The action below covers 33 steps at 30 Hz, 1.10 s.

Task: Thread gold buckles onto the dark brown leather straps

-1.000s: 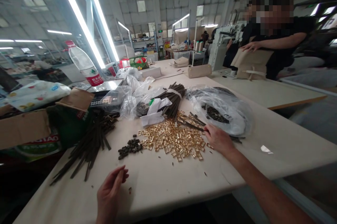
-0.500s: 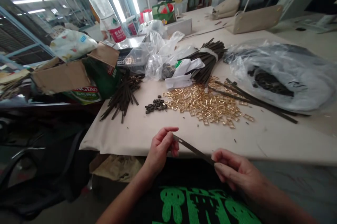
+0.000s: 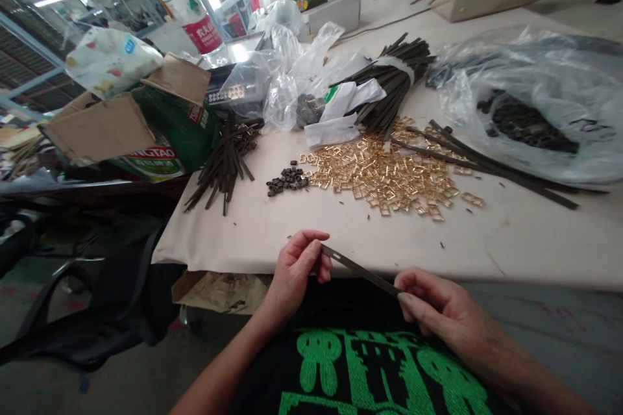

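Observation:
A narrow dark strap point(image 3: 363, 271) with a slot near one end is stretched between my two hands, just off the table's front edge. My left hand point(image 3: 302, 265) pinches the slotted end between thumb and fingers. Lower and to the right, my right hand point(image 3: 433, 304) grips the strap's other part; the rest of it is hidden by the fingers. Beyond them lies a spread of gold rectangular buckles point(image 3: 384, 175). Small dark loops point(image 3: 287, 180) sit in a heap to its left.
Dark straps point(image 3: 226, 165) lie piled at the left, beside a green cardboard box point(image 3: 165, 123). A tied strap bundle point(image 3: 396, 90) rests behind the buckles. Clear plastic bags point(image 3: 535, 116) and long loose straps point(image 3: 506, 171) lie right. A black chair point(image 3: 111, 291) stands lower left.
The camera view has tilted down, so the table things sit higher or shifted in the picture. Both hands keep their hold on the strap with hardly any movement.

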{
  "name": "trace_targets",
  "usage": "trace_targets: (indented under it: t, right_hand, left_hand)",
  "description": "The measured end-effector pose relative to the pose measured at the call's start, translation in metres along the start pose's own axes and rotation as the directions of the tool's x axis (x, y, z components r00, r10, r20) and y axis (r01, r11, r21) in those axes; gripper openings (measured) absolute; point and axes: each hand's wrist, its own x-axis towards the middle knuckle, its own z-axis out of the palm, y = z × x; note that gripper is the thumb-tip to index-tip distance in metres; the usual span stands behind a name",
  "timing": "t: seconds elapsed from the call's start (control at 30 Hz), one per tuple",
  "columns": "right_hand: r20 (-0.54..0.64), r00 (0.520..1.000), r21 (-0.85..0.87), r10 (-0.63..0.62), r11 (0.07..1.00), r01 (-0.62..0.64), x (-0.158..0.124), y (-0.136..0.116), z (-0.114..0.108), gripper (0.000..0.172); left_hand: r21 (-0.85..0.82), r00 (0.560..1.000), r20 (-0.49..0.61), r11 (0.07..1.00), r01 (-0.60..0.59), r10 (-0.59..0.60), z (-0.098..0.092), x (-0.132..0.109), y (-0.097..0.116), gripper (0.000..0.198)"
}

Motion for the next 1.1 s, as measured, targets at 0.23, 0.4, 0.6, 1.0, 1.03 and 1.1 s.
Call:
trace_targets:
  t: [0.23,0.4,0.6,1.0,1.03,1.1]
  right_hand:
    - [0.045,0.998,0.000,-0.054,0.999,0.054,0.004,-0.017,0.004,0.013]
    - [0.100,0.994,0.079,-0.035,0.996,0.027,0.002,-0.026,0.007,0.014]
    - [0.136,0.991,0.214,0.009,0.976,-0.038,0.002,-0.022,0.009,0.017]
    - [-0.077,0.982,-0.250,-0.174,0.957,0.150,0.000,-0.021,0.009,0.011]
    - [-0.134,0.959,-0.363,-0.250,0.913,0.187,0.000,-0.021,0.008,0.011]
    - [-0.235,0.885,-0.536,-0.403,0.813,0.228,-0.001,-0.020,0.005,0.010]
  left_hand:
    - [-0.005,0.998,0.048,0.999,0.051,-0.051,0.010,-0.001,0.001,0.030]
    - [-0.003,0.995,0.040,0.996,0.094,-0.094,0.013,0.000,0.001,0.035]
    - [0.007,0.990,0.034,0.990,0.140,-0.140,0.011,0.000,-0.001,0.039]
    - [0.087,0.991,0.022,0.988,0.129,-0.132,0.006,-0.004,-0.001,0.024]
    - [0.100,0.993,0.031,0.989,0.106,-0.110,0.005,-0.006,0.000,0.021]
    - [0.138,0.996,0.075,0.990,0.036,-0.047,0.003,-0.010,0.002,0.015]
